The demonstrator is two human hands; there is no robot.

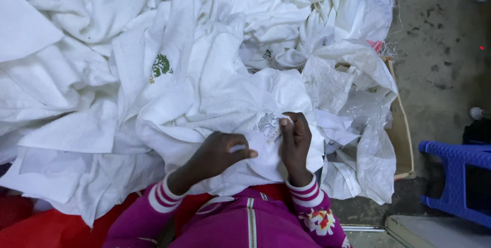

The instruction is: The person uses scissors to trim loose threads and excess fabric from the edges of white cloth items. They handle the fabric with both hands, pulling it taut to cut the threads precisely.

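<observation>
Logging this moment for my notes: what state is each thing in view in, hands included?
Left hand: closed, pinching a small white object against the cloth.
Right hand: closed, gripping the cloth by its embroidered emblem.
Held cloth: crumpled, emblem facing up.
Cloth pile: heaped, unfolded.
Plastic sack: open, rumpled, lining the box.
Cardboard box: open.
Blue stool: upright on the floor.

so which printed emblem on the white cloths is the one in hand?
The grey emblem beside the right hand; the green emblem lies untouched, upper left.
</observation>
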